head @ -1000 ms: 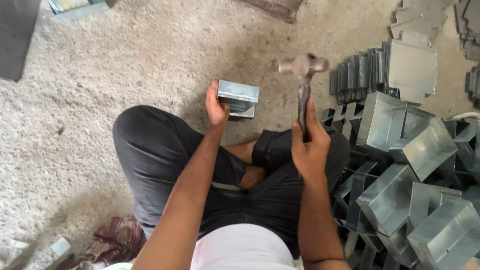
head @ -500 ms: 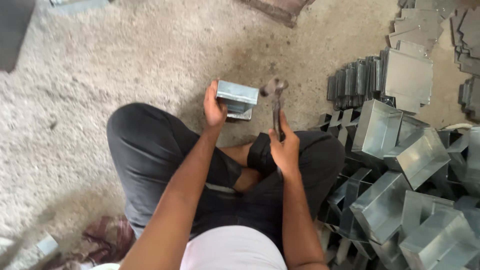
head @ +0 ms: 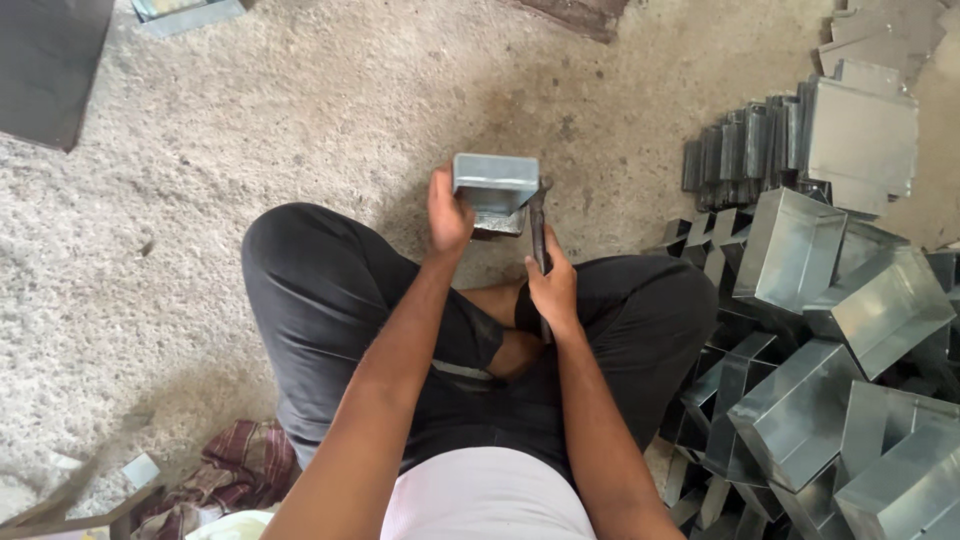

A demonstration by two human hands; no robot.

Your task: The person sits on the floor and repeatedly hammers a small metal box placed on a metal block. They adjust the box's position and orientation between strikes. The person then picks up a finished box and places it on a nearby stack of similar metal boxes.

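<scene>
I sit cross-legged on a rough concrete floor. My left hand point(head: 449, 212) grips a small folded sheet-metal box point(head: 494, 187) by its left side, holding it upright on the floor in front of my knees. My right hand point(head: 552, 288) is closed around the handle of a hammer point(head: 540, 232). The hammer's head is down against the right edge of the box, partly hidden behind it.
A heap of similar galvanised metal boxes point(head: 800, 250) lies at my right, with a row of flat folded blanks point(head: 745, 150) behind it. A checked cloth point(head: 235, 470) lies by my left hip. A dark slab point(head: 45, 65) sits far left.
The hammer was raised above the box a second ago and has swung down onto the box's right edge. My left hand has kept hold of the box.
</scene>
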